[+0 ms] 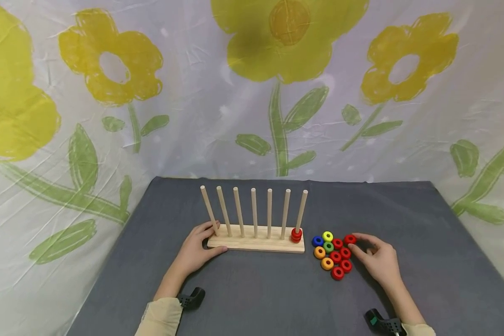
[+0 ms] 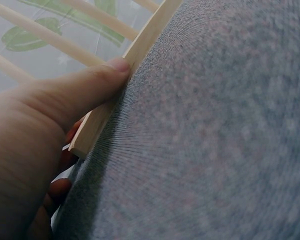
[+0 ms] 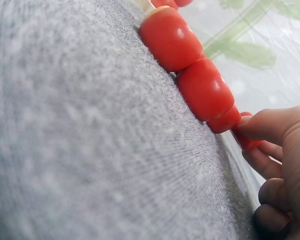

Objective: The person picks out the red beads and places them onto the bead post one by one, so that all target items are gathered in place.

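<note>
A wooden peg rack [image 1: 256,243] with several upright pegs stands on the table. My left hand [image 1: 196,249] grips its left end, thumb along the front edge and fingers round the back. In the left wrist view, the thumb of my left hand [image 2: 65,100] presses the base [image 2: 97,125]. Red rings [image 1: 296,235] sit stacked on the rightmost peg. My right hand [image 1: 379,262] pinches a red ring [image 1: 350,239] between thumb and index finger at the far right of the loose rings. In the right wrist view, the fingers of my right hand [image 3: 285,145] partly hide that ring.
Loose wooden rings lie together right of the rack: several red rings [image 1: 338,273], a blue ring [image 1: 317,241], a yellow ring [image 1: 327,236], a green ring [image 1: 328,247] and orange rings [image 1: 327,264]. A dark grey cloth [image 1: 252,294] covers the table. Behind hangs a flower-printed curtain [image 1: 193,116].
</note>
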The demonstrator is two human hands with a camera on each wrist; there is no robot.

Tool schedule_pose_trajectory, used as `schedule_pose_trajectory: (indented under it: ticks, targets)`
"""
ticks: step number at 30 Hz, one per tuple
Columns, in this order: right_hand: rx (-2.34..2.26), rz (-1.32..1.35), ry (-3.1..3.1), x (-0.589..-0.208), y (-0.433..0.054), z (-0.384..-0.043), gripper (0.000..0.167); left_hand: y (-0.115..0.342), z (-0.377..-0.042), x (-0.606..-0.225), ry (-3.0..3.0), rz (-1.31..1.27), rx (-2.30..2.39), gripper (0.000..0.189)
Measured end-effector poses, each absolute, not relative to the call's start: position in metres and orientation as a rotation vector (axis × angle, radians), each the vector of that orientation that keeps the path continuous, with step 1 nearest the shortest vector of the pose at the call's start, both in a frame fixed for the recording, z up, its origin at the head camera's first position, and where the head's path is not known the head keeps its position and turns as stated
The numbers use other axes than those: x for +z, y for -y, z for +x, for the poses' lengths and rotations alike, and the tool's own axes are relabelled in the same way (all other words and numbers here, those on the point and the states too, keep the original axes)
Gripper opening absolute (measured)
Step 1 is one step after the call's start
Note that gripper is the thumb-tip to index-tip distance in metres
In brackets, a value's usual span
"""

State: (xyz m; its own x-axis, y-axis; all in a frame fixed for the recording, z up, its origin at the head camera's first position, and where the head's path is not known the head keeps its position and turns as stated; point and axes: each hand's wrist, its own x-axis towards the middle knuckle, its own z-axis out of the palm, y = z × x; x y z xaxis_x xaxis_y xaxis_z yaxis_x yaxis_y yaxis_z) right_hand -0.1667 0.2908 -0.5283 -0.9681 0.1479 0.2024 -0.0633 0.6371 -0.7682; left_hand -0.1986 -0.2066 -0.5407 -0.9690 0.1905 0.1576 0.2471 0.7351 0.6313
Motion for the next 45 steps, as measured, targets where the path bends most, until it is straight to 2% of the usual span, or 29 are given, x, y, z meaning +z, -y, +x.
schedule_pose_trajectory:
  ticks: [28, 45]
  targets:
    - [1.275, -0.067, 2.605, -0.525, -0.291, -0.166, 0.037, 0.206, -0.2, -0.54, 2.851, -0.367, -1.038, 0.077]
    - [1.351, -0.058, 2.577, -0.51, -0.284, -0.162, 0.035, 0.206, -0.199, -0.541, 2.851, -0.364, -1.047, 0.078]
